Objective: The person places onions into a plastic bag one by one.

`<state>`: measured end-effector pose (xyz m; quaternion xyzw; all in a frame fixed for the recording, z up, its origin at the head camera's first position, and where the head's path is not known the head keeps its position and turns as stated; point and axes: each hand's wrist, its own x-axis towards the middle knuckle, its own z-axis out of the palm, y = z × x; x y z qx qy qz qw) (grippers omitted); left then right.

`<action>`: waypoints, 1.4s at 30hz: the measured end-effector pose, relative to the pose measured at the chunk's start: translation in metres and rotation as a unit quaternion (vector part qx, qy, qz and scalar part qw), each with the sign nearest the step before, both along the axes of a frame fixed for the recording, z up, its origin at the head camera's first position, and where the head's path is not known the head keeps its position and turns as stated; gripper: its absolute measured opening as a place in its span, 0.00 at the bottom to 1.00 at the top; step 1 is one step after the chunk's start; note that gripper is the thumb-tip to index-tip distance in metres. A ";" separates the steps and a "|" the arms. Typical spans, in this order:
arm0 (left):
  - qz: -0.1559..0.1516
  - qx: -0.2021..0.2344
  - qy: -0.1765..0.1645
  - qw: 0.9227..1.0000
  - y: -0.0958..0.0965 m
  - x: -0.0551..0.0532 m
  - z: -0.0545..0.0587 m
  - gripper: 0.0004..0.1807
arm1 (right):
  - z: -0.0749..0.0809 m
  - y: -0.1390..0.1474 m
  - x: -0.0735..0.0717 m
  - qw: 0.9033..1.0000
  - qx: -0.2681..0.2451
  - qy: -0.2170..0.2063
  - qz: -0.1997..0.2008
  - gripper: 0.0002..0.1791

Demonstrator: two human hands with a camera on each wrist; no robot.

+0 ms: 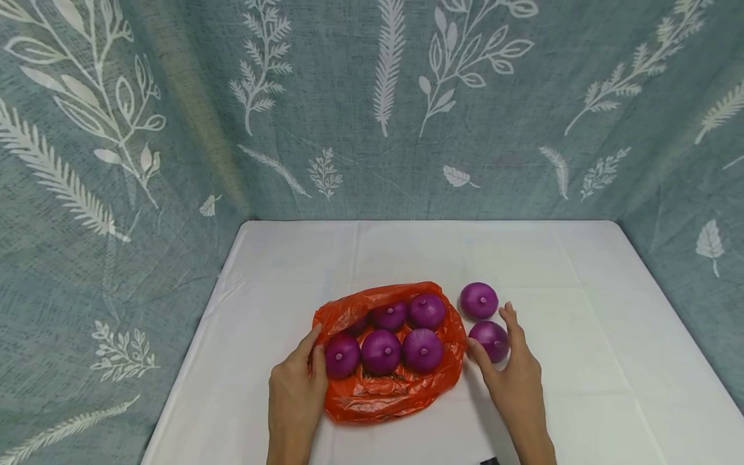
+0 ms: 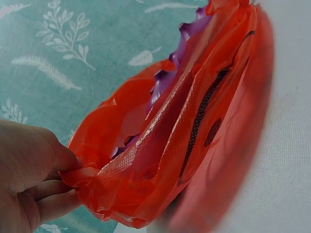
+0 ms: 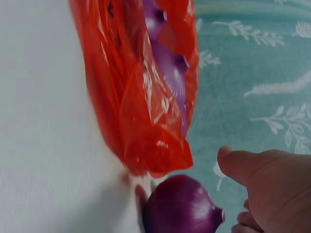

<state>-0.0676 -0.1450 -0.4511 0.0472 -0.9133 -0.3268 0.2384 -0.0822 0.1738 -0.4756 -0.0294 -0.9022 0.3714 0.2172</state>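
A red plastic bag (image 1: pixel 386 405) lies with its mouth facing up, and several purple onions (image 1: pixel 381 352) show inside it. At the bag's left side my left hand (image 1: pixel 296 381) pinches the rim between thumb and fingers; the left wrist view shows the gathered plastic (image 2: pixel 90 187) in that grip. Right of the bag, two onions rest on the table. My right hand (image 1: pixel 517 381) is spread around the nearer onion (image 1: pixel 490 341). In the right wrist view, its thumb (image 3: pixel 243 165) stands apart from that onion (image 3: pixel 182 206). Behind it sits the other loose onion (image 1: pixel 479 301).
A white cloth covers the table (image 1: pixel 593 310). Green-blue fabric with white leaf prints (image 1: pixel 349 168) hangs behind the table and along both sides. Part of a small black object (image 1: pixel 490 461) shows at the near edge of the head view.
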 end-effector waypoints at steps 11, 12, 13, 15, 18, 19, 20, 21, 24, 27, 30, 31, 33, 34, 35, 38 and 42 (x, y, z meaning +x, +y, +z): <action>-0.003 0.005 -0.011 1.000 0.000 0.000 0.002 0.19 | -0.011 0.011 0.004 0.997 0.007 -0.075 -0.032 0.50; -0.003 0.007 -0.012 1.000 0.000 0.000 0.002 0.19 | -0.011 0.011 0.005 0.996 0.009 -0.086 -0.031 0.51; -0.003 0.008 -0.013 1.000 0.000 0.000 0.002 0.19 | -0.012 0.011 0.005 0.995 0.011 -0.096 -0.029 0.52; -0.002 0.008 -0.015 1.000 0.000 0.000 0.002 0.19 | -0.013 0.011 0.005 0.994 0.013 -0.106 -0.021 0.53; 0.000 0.007 -0.018 1.000 0.001 0.000 0.002 0.19 | -0.014 0.010 0.006 0.994 0.019 -0.110 -0.009 0.54; 0.001 0.005 -0.017 1.000 0.001 0.000 0.002 0.19 | -0.014 0.010 0.006 0.994 0.020 -0.108 -0.007 0.53; 0.002 0.003 -0.018 1.000 0.001 0.000 0.002 0.19 | -0.015 0.010 0.006 0.994 0.022 -0.106 -0.005 0.53; 0.003 0.002 -0.018 1.000 0.002 0.000 0.003 0.19 | -0.015 0.010 0.006 0.994 0.024 -0.105 -0.005 0.53; 0.006 0.000 -0.019 1.000 0.002 0.000 0.003 0.19 | -0.016 0.010 0.006 0.994 0.030 -0.101 -0.005 0.52; 0.007 0.001 -0.021 1.000 0.001 0.000 0.002 0.19 | -0.017 0.010 0.005 0.995 0.035 -0.097 -0.008 0.51; 0.008 0.004 -0.021 1.000 0.000 0.000 0.002 0.19 | -0.018 0.010 0.004 0.995 0.035 -0.097 -0.010 0.50; 0.007 0.005 -0.021 1.000 0.000 0.000 0.002 0.19 | -0.018 0.010 0.004 0.995 0.033 -0.098 -0.010 0.50; 0.006 0.008 -0.021 1.000 0.000 0.000 0.002 0.19 | -0.018 0.010 0.004 0.994 0.030 -0.101 -0.009 0.50; 0.006 0.009 -0.021 1.000 -0.001 0.000 0.002 0.19 | -0.018 0.010 0.004 0.994 0.028 -0.101 -0.009 0.50; 0.007 0.011 -0.023 1.000 -0.001 0.000 0.002 0.19 | -0.018 0.010 0.004 0.994 0.028 -0.101 -0.007 0.50; 0.007 0.012 -0.024 1.000 -0.001 0.001 0.002 0.19 | -0.017 0.010 0.005 0.995 0.023 -0.100 -0.006 0.49; 0.009 0.011 -0.022 1.000 -0.001 0.001 0.001 0.19 | -0.017 0.010 0.006 0.995 0.018 -0.101 -0.004 0.48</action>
